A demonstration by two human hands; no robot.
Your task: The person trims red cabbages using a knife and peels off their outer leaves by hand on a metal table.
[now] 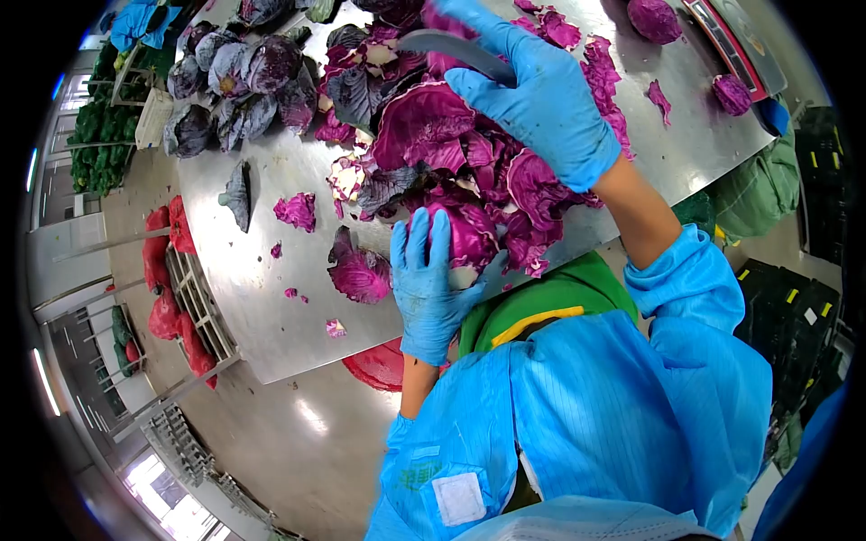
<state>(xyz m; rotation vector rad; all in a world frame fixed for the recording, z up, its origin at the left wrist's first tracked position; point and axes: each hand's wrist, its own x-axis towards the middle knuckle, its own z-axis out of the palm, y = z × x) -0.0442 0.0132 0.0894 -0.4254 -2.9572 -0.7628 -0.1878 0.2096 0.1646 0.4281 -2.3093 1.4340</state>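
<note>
On the steel table's near edge, my left hand (428, 293), in a blue glove, rests on a purple cabbage head (465, 230), fingers over its left side and thumb out to the right. My right hand (541, 95), also gloved in blue, is raised above the leaves with a knife (460, 52) whose curved blade points left. The knife's handle is hidden in that hand. Loose purple leaves (424, 126) lie heaped beyond the cabbage, and one cupped leaf (359, 270) lies left of my left hand.
Dark whole cabbages (234, 72) are piled at the table's far left. Trimmed heads (653, 20) lie at the far right beside a red-edged scale (726, 45). Red sacks (171, 288) stand left of the table, dark crates (785, 316) at the right.
</note>
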